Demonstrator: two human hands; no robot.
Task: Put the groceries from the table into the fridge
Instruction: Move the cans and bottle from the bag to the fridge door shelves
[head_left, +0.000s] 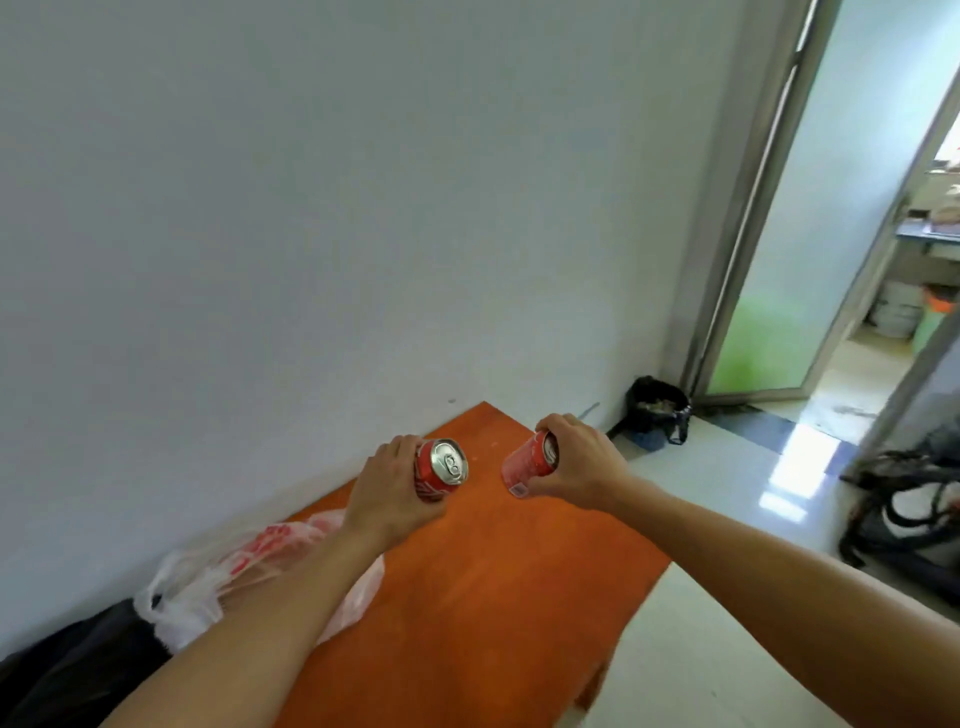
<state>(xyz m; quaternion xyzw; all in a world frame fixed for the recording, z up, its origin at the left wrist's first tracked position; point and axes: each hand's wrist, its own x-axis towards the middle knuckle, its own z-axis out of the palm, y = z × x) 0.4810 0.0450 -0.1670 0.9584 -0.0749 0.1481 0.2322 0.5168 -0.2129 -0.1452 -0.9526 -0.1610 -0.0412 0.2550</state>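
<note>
Cans (441, 465): glossy red metal cylinders.

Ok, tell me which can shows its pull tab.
The left can, held by the left hand: its silver lid faces the camera. The right hand mostly covers the right can's lid.

A plain white wall (311, 208) fills most of the view. A small black bin (657, 413) stands on the glossy pale floor (727, 519), just past the far corner of the orange tabletop (493, 597). Beside it a metal-framed frosted glass door (779, 291) stands open. Black cables (914, 514) lie tangled at the right.
</note>
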